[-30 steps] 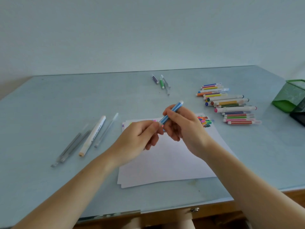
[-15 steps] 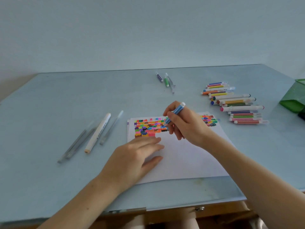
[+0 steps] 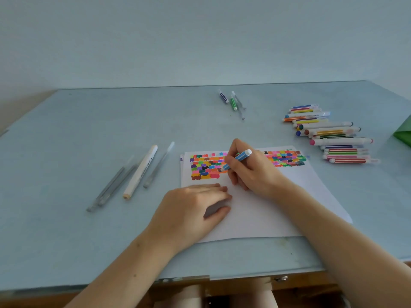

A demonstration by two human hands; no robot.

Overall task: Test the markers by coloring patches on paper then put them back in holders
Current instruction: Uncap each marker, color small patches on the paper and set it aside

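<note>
While left hand [image 3: 195,207] lies flat on smooth paper [image 3: 266,214], right hand [image 3: 251,172] grips striped marker [image 3: 239,159].

– Where can a hand slide on the pale blue table [image 3: 89,230]?

– The near left part is bare, and so is the far left. The middle strip between the white paper sheet [image 3: 266,214] and the far edge is open too, up to three small pens [image 3: 232,102] lying near the back.

– What blocks the way?

– On the left, a white thick marker [image 3: 140,172] and some grey see-through pens [image 3: 111,187] lie side by side. On the right, a pile of striped markers [image 3: 329,134] sits just beside the paper. A green mesh holder [image 3: 403,135] stands at the right edge. The left hand [image 3: 195,210] lies flat on the paper, and the right hand [image 3: 251,170] with a blue marker [image 3: 239,160] covers its top middle.
</note>
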